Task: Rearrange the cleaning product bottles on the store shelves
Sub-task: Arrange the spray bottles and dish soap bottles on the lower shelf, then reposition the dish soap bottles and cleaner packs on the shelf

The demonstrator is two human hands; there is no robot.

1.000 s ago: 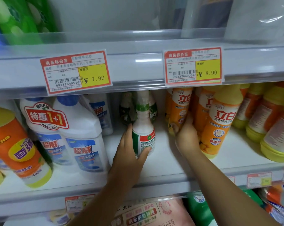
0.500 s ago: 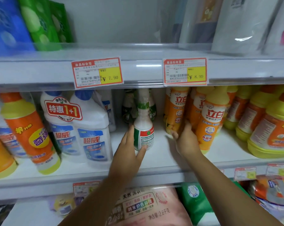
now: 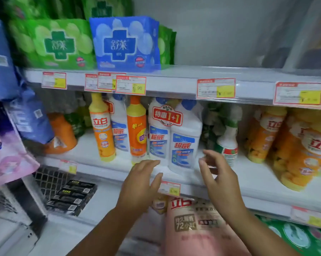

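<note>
Head view shows left hand (image 3: 141,180) and right hand (image 3: 218,174) empty, fingers relaxed; best clasp the white twin-pack (image 3: 174,137) low, evenly.

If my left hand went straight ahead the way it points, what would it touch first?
Probably the white twin-pack bottles, near their base, just beyond the left hand; depth is unclear.

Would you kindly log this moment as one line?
left hand: open, empty | right hand: open, empty | both before white twin-pack | spray bottle: upright on shelf
</note>
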